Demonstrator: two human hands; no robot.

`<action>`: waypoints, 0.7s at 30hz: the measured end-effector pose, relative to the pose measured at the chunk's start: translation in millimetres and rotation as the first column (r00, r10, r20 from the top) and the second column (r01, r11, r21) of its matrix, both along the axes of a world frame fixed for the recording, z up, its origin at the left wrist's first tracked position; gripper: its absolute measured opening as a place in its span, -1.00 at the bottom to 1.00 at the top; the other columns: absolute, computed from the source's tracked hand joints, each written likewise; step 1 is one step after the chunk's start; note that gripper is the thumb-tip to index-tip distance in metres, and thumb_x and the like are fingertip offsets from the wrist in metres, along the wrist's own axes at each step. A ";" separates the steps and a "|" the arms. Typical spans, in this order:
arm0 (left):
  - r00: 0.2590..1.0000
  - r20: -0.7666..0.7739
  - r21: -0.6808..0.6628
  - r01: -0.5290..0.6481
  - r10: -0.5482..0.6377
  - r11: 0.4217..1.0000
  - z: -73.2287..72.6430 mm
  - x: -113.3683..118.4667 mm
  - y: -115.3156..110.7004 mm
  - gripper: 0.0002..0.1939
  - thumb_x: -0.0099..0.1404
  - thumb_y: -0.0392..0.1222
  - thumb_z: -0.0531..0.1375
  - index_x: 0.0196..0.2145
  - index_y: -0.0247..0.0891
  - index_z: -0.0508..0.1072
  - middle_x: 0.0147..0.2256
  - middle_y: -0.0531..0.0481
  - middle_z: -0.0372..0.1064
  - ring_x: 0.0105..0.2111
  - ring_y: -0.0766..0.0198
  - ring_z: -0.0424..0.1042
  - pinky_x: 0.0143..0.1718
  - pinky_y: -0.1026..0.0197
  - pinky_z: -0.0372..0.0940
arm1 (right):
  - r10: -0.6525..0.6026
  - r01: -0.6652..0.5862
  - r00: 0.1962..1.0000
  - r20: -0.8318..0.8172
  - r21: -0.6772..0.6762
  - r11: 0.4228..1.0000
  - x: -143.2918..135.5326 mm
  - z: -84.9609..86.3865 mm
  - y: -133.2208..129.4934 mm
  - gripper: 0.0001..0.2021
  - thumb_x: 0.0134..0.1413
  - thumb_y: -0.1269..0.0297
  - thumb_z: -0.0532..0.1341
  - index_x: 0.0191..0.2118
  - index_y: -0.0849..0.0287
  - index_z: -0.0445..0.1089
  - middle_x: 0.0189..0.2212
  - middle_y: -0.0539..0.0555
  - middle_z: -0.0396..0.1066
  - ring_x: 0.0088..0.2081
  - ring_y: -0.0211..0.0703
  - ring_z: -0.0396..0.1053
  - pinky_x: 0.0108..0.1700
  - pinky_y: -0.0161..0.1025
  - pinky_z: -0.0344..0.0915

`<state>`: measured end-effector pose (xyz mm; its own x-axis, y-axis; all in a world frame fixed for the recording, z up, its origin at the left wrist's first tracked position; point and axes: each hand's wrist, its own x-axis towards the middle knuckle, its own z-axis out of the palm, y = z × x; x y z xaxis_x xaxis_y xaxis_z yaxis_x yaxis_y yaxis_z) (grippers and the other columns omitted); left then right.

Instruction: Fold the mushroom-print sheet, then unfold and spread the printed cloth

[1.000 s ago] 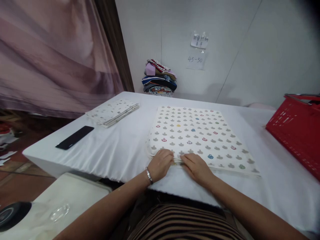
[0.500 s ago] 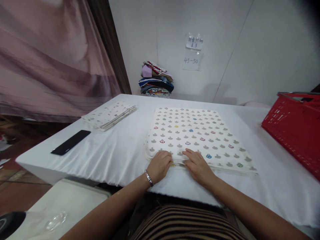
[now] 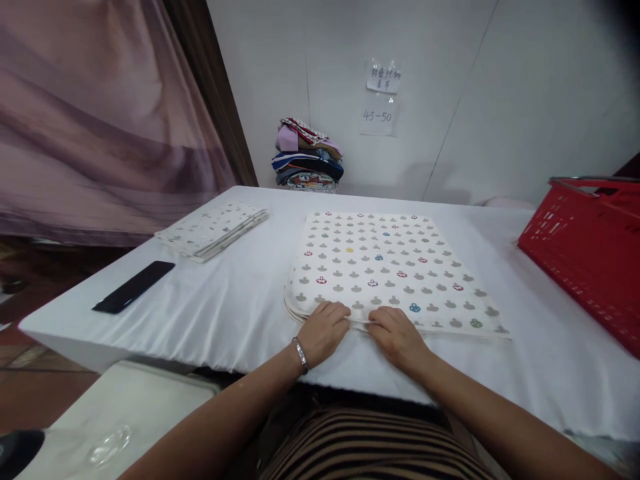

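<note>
In front of me a white cloth (image 3: 370, 267) printed with grey and coloured mushroom shapes lies folded in layers on the white-covered table (image 3: 225, 320). My left hand (image 3: 325, 331) grips the near edge of the cloth left of its middle, fingers curled over the top layer. A bracelet circles that wrist. A short way to the right, my right hand (image 3: 397, 337) pinches the same edge, its fingers bent over the fabric and the thumb hidden. The near edge is slightly raised between the hands, and lower layers show at the rounded left corner.
Another folded printed cloth (image 3: 215, 230) lies at the left, with a black phone (image 3: 135, 287) nearer me. A red basket (image 3: 590, 253) stands on the right. Behind the table rises a stack of folded fabrics (image 3: 309, 157); paper signs (image 3: 380, 117) hang on the wall.
My right hand's fingers have closed from a looser spread onto the cloth's near edge. My left hand keeps its hold there. The view has shifted slightly.
</note>
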<state>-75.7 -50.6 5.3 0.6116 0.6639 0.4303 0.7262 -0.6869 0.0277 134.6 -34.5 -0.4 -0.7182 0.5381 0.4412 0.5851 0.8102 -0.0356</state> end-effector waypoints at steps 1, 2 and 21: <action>1.000 0.006 0.011 0.007 -0.007 1.000 -0.1 -0.2 -0.4 -0.83 0.26 -0.35 0.00 -0.44 -0.29 0.34 -0.24 -0.02 0.30 -0.20 0.25 0.20 -0.15 0.14 0.12 | 0.001 -0.001 1.000 0.017 -0.004 1.000 0.1 -0.3 0.1 -0.77 0.19 0.40 -0.04 -0.36 0.18 0.34 -0.27 0.07 0.32 -0.22 -0.14 0.17 -0.23 -0.20 0.11; 1.000 0.012 0.021 0.012 -0.013 1.000 -0.1 -0.5 -1.0 -0.83 0.25 -0.35 0.01 -0.45 -0.29 0.34 -0.24 -0.01 0.31 -0.18 0.24 0.20 -0.13 0.14 0.11 | 0.003 -0.003 0.999 0.033 -0.008 1.000 0.3 -0.7 0.1 -0.76 0.20 0.40 -0.04 -0.37 0.18 0.34 -0.30 0.06 0.32 -0.25 -0.16 0.16 -0.25 -0.21 0.10; 0.996 -0.079 -0.033 0.031 -0.034 0.999 -2.4 -0.9 -0.2 -0.79 0.27 -0.33 -0.03 -0.48 -0.28 0.29 -0.46 0.01 0.27 -0.38 0.29 0.19 -0.27 0.16 0.09 | 0.040 -0.038 0.994 0.101 -0.017 0.999 1.8 -8.1 1.7 -0.77 0.17 0.45 -0.04 -0.39 0.18 0.31 -0.43 0.04 0.32 -0.37 -0.19 0.17 -0.33 -0.23 0.03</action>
